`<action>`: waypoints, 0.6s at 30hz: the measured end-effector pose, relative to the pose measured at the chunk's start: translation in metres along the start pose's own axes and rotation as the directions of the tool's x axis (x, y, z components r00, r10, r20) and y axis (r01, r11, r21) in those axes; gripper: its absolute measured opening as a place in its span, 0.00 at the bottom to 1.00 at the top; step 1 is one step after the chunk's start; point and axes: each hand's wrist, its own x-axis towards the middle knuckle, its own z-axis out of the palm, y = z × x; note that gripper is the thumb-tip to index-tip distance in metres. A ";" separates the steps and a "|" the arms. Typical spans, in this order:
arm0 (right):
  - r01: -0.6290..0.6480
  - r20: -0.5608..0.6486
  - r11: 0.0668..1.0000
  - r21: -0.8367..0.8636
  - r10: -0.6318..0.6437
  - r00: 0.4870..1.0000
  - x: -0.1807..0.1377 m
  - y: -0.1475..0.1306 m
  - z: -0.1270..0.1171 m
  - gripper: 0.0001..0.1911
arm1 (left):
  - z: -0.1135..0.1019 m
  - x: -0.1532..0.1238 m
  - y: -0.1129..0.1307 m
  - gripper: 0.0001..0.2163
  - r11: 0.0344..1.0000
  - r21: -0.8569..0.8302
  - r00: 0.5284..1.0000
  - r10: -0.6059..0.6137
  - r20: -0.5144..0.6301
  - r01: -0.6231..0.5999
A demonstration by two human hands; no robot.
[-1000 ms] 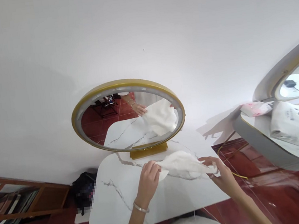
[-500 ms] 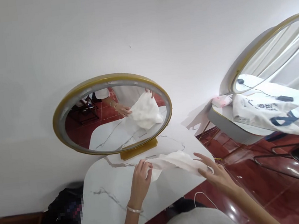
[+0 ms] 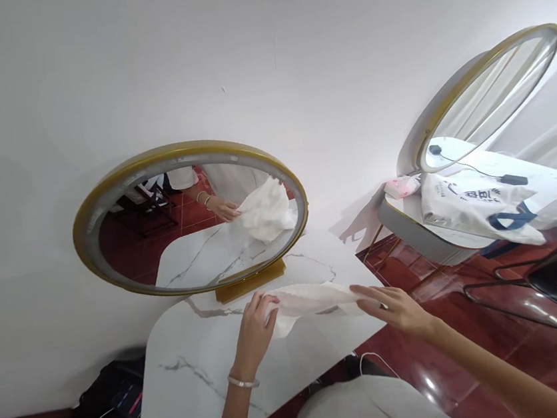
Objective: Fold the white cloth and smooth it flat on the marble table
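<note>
A thin white tissue (image 3: 313, 297) is stretched between my two hands, just above the marble-patterned table. My left hand (image 3: 257, 325) pinches its left end between thumb and fingers, and two bracelets circle that wrist. On the right, my right hand (image 3: 393, 306) holds the other end between thumb and fingertips. Part of the tissue hangs down below my left fingers. In the round gold-rimmed mirror (image 3: 197, 285) the reflected tissue and left hand appear.
The white marble-patterned table (image 3: 190, 407) reaches the wall. A black bag (image 3: 112, 402) lies on the left. To the right, a second table (image 3: 416, 227) bears a white printed tote bag (image 3: 474, 203), a pink-white packet (image 3: 401, 187) and another mirror (image 3: 492, 97). A white stool seat (image 3: 367, 413) is below me.
My right hand has closed its fingers on the right end of the tissue, which is now pulled straighter. The view has shifted slightly to the right.
</note>
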 end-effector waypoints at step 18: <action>-0.272 -0.030 0.823 0.499 0.329 0.944 0.019 0.039 -0.008 0.21 | 0.003 0.011 0.020 0.07 0.996 0.082 0.998 -0.031 -0.060 0.036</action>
